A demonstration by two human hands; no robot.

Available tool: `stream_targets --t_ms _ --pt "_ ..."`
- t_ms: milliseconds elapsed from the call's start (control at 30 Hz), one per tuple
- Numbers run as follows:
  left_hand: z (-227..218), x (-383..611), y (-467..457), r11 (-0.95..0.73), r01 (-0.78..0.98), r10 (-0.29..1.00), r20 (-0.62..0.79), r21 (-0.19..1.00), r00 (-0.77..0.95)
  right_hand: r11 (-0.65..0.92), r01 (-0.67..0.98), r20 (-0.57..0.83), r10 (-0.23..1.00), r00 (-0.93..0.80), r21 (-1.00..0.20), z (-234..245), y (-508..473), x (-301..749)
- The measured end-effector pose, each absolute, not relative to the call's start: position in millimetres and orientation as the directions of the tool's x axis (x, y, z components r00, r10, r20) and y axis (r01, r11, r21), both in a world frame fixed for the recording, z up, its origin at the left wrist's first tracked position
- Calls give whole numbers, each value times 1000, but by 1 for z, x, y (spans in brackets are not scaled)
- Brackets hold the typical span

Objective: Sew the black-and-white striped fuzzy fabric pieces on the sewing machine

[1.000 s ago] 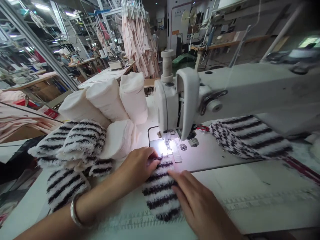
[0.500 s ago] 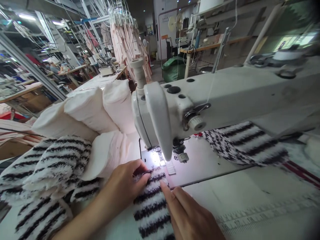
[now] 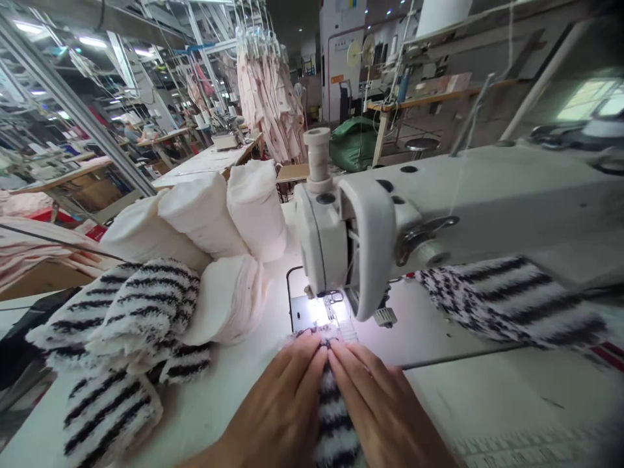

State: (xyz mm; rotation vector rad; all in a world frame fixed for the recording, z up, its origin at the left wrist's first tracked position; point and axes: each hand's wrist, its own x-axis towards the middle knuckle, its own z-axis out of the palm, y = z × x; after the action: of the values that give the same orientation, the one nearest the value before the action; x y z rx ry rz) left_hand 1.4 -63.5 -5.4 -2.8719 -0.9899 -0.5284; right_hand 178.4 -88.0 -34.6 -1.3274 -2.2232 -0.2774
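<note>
White table [image 3: 487, 396]: our left hand [image 3: 287, 409] and right hand [image 3: 385, 416], flat and gripping nothing, press black-and-white striped fleece piece [image 3: 334, 419]; seam seemingly barely begun.

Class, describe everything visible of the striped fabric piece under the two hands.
The striped piece is fluffy, towel-like cloth with black and white bands. It lies flat on the white table, its far edge lit just before the presser foot. The left hand and right hand press flat on it, covering most; only a narrow strip shows between them.
</note>
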Motion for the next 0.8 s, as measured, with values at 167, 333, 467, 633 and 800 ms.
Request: stream_targets --t_ms 167,333,467,633,800 --pt "-8 8 -48 -760 644 632 333 89 700 443 896 573 730 -373 18 -41 -76 178" --pt "-9 6 -40 -746 660 647 338 93 684 442 895 579 715 -392 61 -50 -69 179" --pt "-14 4 -39 -737 665 661 334 122 672 409 908 569 769 -292 -86 -59 -69 173" --pt "-14 5 -38 -744 646 659 339 169 671 433 864 464 839 -283 -257 -43 -66 174" --pt "11 -11 -41 -686 618 725 291 383 625 602 750 422 776 -468 -274 -17 -58 200"
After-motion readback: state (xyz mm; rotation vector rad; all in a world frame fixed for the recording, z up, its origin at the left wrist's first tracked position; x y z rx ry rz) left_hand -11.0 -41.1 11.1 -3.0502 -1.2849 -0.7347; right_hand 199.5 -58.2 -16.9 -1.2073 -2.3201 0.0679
